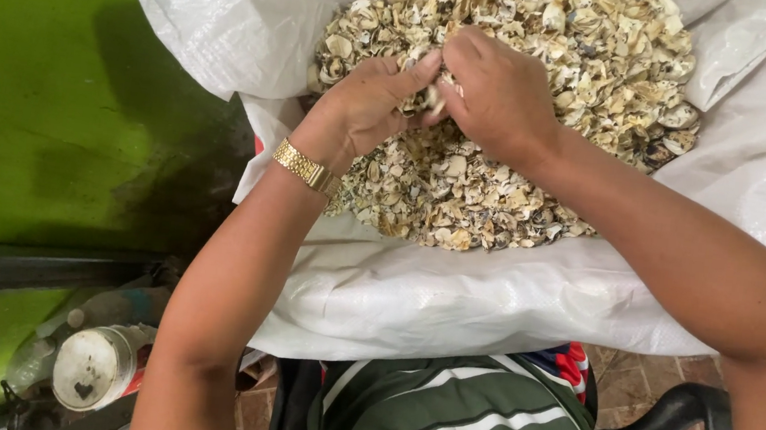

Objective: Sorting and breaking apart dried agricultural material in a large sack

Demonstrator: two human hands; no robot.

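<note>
A big white woven sack (450, 298) lies open in front of me, filled with a heap of pale, broken shell pieces (600, 48). My left hand (371, 100), with a gold watch on its wrist, and my right hand (500, 90) meet above the heap. Both hands pinch one small shell piece (433, 95) between their fingertips. The piece is mostly hidden by the fingers.
A green wall (46, 85) stands on the left. Below it lie a dark bar (26, 268), a plastic bottle (112, 308) and a round white lid (94, 367). My striped green shirt (456, 422) and a black chair arm (675, 416) are at the bottom, over a tiled floor.
</note>
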